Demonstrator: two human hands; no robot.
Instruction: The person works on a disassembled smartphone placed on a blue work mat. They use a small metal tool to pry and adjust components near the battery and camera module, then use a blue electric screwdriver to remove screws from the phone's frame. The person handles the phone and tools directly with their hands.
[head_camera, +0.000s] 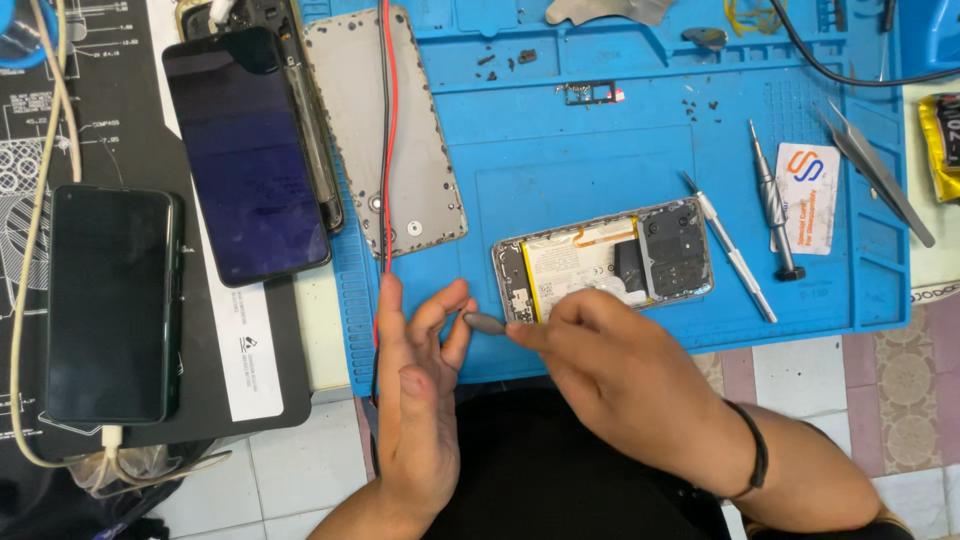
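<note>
Lying at the far left, a dark phone (110, 303) rests screen-up with a pale cable (40, 230) plugged in, beside a second phone (245, 155) and a grey back cover (385, 130) crossed by red and black leads (388, 150). The left hand (420, 400) stands open at the blue mat's (640, 150) edge, fingers loosely spread, holding nothing. The right hand (620, 375) pinches a small grey pick (487, 322) between fingertips — just beside the opened phone (603, 260), whose battery lies exposed. Slipping, I judge, could jab that battery or nearby flex — the screwdrivers (750, 240) and tweezers (875, 170) sit further right.
</note>
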